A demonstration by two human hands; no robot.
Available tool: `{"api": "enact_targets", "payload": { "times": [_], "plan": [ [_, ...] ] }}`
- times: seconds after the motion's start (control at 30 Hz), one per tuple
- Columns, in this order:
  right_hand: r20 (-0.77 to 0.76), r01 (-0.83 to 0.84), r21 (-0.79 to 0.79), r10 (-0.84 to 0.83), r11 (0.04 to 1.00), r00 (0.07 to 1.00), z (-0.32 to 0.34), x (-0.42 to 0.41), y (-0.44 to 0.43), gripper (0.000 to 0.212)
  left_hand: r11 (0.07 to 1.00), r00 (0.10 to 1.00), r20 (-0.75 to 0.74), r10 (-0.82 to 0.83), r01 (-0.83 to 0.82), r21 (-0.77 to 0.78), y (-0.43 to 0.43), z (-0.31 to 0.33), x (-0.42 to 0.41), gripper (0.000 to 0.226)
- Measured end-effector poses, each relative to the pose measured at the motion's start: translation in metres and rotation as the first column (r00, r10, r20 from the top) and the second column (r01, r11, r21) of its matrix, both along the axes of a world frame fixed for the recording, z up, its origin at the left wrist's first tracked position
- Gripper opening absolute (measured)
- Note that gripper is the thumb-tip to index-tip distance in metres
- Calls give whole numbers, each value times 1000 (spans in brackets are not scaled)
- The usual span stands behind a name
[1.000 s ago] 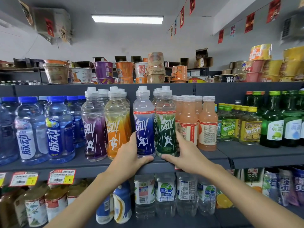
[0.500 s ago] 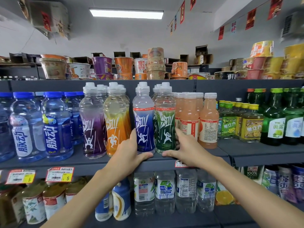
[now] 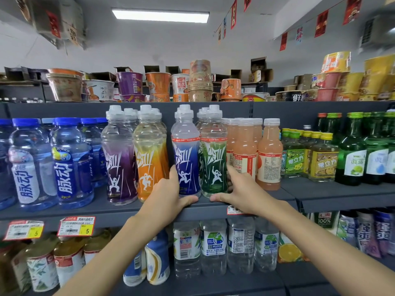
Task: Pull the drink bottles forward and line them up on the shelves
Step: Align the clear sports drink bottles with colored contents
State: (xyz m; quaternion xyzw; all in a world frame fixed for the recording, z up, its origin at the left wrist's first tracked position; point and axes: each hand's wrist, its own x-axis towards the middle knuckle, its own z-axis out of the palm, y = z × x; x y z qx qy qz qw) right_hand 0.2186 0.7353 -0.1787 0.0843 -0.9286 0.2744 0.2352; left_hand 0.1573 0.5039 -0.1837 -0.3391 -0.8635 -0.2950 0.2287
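Head view, left hand gripping blue-labelled clear plastic bottle, right hand gripping green-labelled clear plastic bottle, thumbs resting on grey shelf.

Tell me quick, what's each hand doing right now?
The left hand grips the blue bottle.
The right hand grips the green bottle.

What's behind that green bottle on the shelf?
Behind the green bottle white caps of more bottles show. Their bodies are covered, so their number and labels cannot be told.
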Motion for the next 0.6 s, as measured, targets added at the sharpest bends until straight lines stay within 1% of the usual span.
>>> {"api": "enact_targets", "payload": {
  "times": [0.2, 0.27, 0.4, 0.47, 0.53, 0.6],
  "plan": [
    [-13, -17, 10, 17, 1000, 1000, -1, 1, 2, 102, 996, 998, 28, 51, -48, -75, 0, 7, 6, 111],
    [-19, -20, 11, 21, 1000, 1000, -1, 1, 1, 104, 993, 997, 17, 72, -70, -99, -2, 11, 8, 111],
    [-44, -31, -45, 29, 998, 999, -4, 2, 0, 103, 982, 991, -31, 128, -131, -134, -5, 15, 15, 114],
    [-75, -19, -58, 14, 998, 997, -7, 4, 0, 102, 977, 982, -78, 172, -180, -118, -5, 15, 20, 118],
    [-99, 22, -53, -27, 998, 995, -8, 9, -1, 107, 974, 970, -138, 200, -212, -79, -8, 14, 23, 119],
    [-110, 93, -30, -96, 995, 989, -8, 15, -1, 117, 977, 951, -230, 207, -211, 6, -11, 13, 26, 109]
  ]
}}
